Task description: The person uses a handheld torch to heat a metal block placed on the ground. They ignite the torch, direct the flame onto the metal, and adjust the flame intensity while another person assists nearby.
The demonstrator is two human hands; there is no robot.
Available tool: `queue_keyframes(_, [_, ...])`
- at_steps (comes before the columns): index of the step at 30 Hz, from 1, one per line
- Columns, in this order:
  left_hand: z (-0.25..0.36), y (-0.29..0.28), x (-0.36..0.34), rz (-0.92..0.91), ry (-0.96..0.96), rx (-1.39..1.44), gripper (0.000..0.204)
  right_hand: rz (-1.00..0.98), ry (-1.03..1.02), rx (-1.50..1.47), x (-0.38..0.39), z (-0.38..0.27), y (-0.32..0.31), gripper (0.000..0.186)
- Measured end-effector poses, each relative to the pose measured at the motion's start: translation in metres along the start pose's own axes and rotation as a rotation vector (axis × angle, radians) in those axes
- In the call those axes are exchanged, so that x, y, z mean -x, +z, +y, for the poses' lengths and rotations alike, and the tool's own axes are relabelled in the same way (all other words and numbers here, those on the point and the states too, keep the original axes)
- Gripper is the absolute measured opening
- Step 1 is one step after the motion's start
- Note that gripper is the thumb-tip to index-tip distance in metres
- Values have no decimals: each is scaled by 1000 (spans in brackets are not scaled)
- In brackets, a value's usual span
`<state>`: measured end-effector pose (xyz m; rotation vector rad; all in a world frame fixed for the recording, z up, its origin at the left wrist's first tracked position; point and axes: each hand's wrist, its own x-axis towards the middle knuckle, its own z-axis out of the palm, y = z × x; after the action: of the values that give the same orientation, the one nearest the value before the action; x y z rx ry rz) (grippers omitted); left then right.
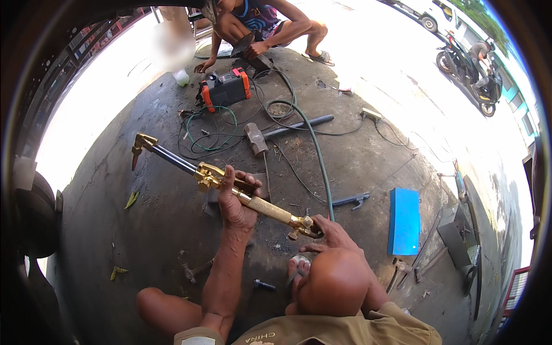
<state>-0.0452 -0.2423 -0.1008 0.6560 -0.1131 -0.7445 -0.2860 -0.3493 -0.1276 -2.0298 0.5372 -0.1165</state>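
Observation:
My left hand [237,204] is wrapped round the brass body of a cutting torch [270,210]. Its bent copper-coloured tip [135,156] points away to the upper left, beyond two slim silver tubes. At the torch's rear end, my right hand [332,234] has its thumb and forefinger at the valve knobs and fittings [300,225]. Part of that hand is hidden behind my raised knee [335,282]. A green hose [321,164] runs down behind the right fingers; whether it joins the torch I cannot tell.
A sledgehammer [255,138], an orange-and-black welding machine [225,89] and tangled cables lie ahead. An electrode holder [349,201] and a blue case [405,221] are on the right, with hammers [401,266] near it. Another person [270,29] squats at the far side. A small hammer [192,270] lies nearby.

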Motion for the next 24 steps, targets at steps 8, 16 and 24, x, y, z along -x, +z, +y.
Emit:
queue_keyframes(8, [11, -46, 60, -483, 153, 175, 44, -806, -128, -320, -60, -18, -8, 82])
queue_keyframes(16, [81, -32, 71, -822, 300, 78, 50, -1158, -275, -512, -97, -40, 48, 92])
queue_keyframes(24, [105, -31, 95, -572, 349, -71, 56, -1087, -296, -453, -86, -69, 73, 83])
